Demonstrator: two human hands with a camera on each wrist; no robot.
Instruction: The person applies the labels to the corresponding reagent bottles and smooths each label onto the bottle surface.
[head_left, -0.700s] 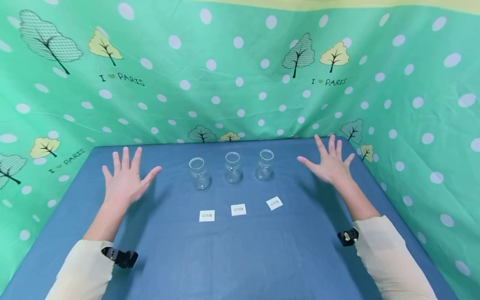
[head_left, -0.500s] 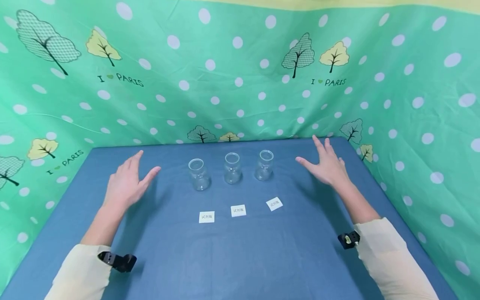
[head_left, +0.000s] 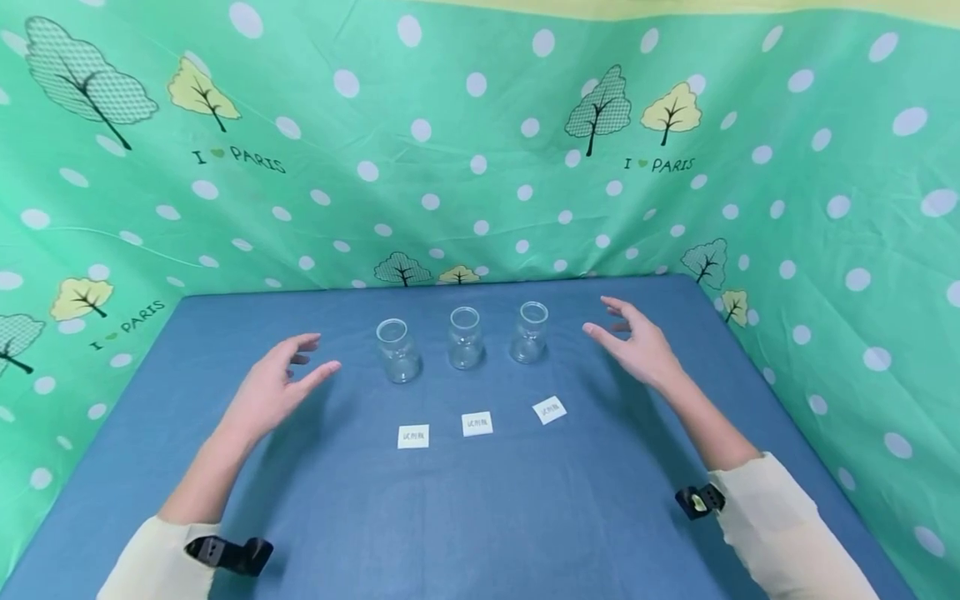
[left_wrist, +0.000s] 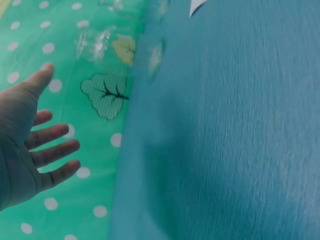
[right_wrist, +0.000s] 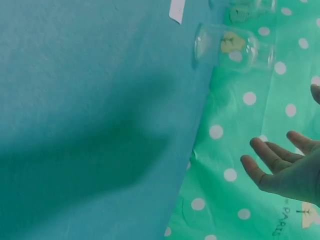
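Three clear glass jars stand upright in a row toward the back of the blue table: a left jar [head_left: 398, 352], a middle jar [head_left: 466, 338] and a right jar [head_left: 529, 333]. My left hand [head_left: 272, 387] hovers left of the left jar, thumb apart from loosely bent fingers, touching nothing. On the other side, my right hand [head_left: 639, 344] is raised to the right of the right jar, also holding nothing. In the left wrist view a jar [left_wrist: 120, 52] lies beyond the thumb; the right wrist view has a jar [right_wrist: 234, 47] above the fingers.
In front of the jars lie three small white printed cards: a left card [head_left: 413, 437], a middle card [head_left: 477, 423] and a tilted right card [head_left: 550, 410]. A green dotted curtain [head_left: 480, 196] hangs behind and beside the blue-covered table [head_left: 465, 517].
Both hands have turned from spread, palms down, to more sideways with fingers bent. The left hand has shifted right toward the left jar; the right hand has come slightly inward. Jars and cards stay put.
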